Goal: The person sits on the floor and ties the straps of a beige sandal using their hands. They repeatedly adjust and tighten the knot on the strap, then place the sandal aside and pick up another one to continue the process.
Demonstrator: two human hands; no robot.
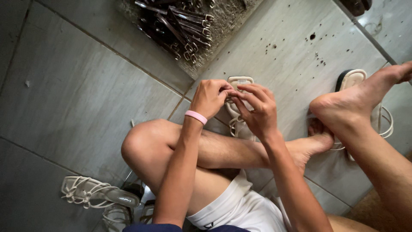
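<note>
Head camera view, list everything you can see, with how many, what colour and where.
Sandal in hand: one, cream, held by both hands above the knees.
Strappy sandals: at least two, cream, on the floor lower left.
Sandal under foot: one, cream with dark edge, right.
Buckled straps: a pile, dark brown, top centre.
Floor tiles: grey, with dark specks upper right.
Wristband: one, pink, left wrist.
Shorts: white, bottom centre.
Left hand: gripping the sandal.
Right hand: fingers on its strap.
Bare legs and feet: crossed.
</note>
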